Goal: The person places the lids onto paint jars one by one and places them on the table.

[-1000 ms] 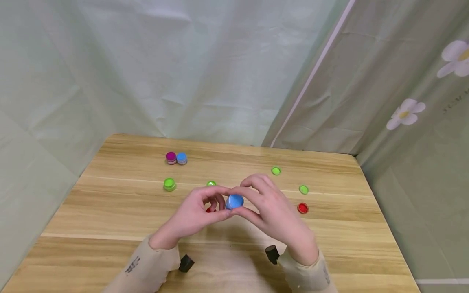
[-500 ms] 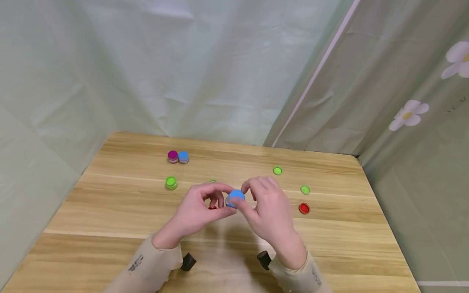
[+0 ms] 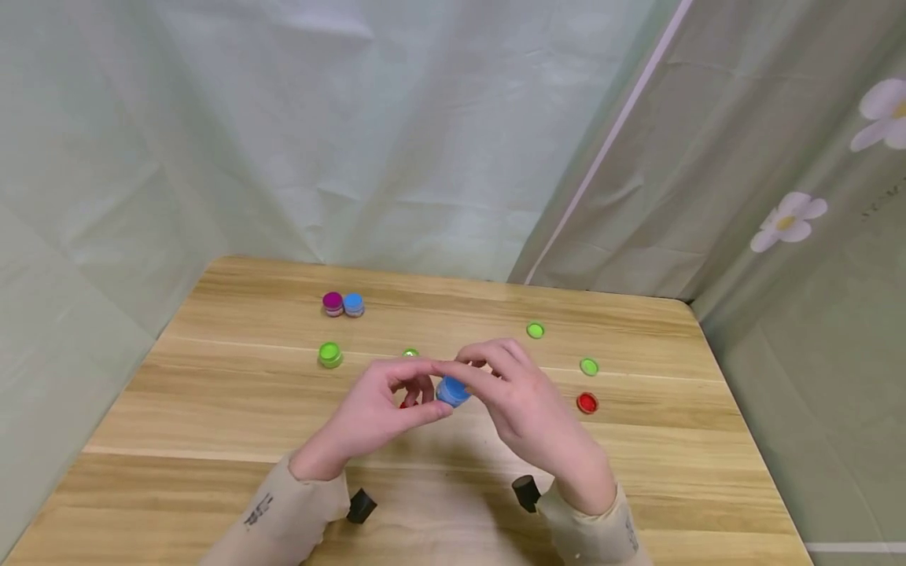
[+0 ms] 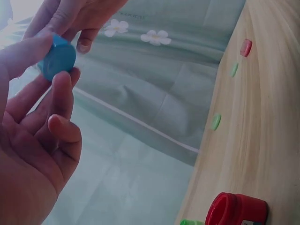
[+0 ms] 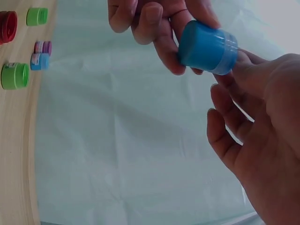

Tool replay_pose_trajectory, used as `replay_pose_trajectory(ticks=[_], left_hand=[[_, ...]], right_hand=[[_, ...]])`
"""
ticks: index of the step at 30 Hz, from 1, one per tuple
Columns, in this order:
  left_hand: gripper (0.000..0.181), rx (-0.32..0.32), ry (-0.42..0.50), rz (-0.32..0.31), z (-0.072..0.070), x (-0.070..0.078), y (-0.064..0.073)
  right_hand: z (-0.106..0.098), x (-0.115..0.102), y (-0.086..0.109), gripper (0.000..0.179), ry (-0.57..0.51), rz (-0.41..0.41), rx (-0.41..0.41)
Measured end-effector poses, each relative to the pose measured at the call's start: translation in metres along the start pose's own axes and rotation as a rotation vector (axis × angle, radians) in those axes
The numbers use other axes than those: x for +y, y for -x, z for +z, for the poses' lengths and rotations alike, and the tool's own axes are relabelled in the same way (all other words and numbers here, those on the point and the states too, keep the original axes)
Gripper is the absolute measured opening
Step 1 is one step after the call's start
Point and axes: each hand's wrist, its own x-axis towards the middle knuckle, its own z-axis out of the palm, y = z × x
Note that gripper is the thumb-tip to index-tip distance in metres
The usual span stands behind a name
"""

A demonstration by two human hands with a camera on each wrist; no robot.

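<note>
A small blue jar (image 3: 451,391) is held above the middle of the table between both hands. My left hand (image 3: 378,409) pinches its base with thumb and fingers. From the other side, my right hand (image 3: 527,401) grips its rim end, the forefinger reaching over the top in the head view. The right wrist view shows the blue jar (image 5: 206,47) tilted on its side, with a clearer band at the end by the right thumb. A red jar (image 4: 236,209) stands on the table, mostly hidden behind my left fingers in the head view.
Purple (image 3: 333,304) and blue (image 3: 354,305) lidded jars stand together at the back left. Nearer is a green jar (image 3: 329,354); another green jar (image 3: 410,353) is partly hidden. Two green lids (image 3: 535,330) and a red lid (image 3: 587,403) lie at right. Curtains (image 3: 425,141) hang behind.
My right hand has turned about the jar: half a second ago its thumb lay across the blue top, now the forefinger reaches over it. The left hand keeps its hold.
</note>
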Motion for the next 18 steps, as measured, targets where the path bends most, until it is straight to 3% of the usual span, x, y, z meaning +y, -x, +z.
replay_pose_trajectory(ticks=[11,18], left_hand=[[0.033,-0.069,0.074,0.056,-0.0031,-0.0015,0.0019],[0.032,-0.103,0.112,0.066,-0.0055,-0.0009,0.0019]], right_hand=[[-0.0028,0.002,0.0014,0.035,-0.058,-0.087,-0.004],[-0.0012,-0.002,0.0001,0.042,-0.064,-0.074,0.013]])
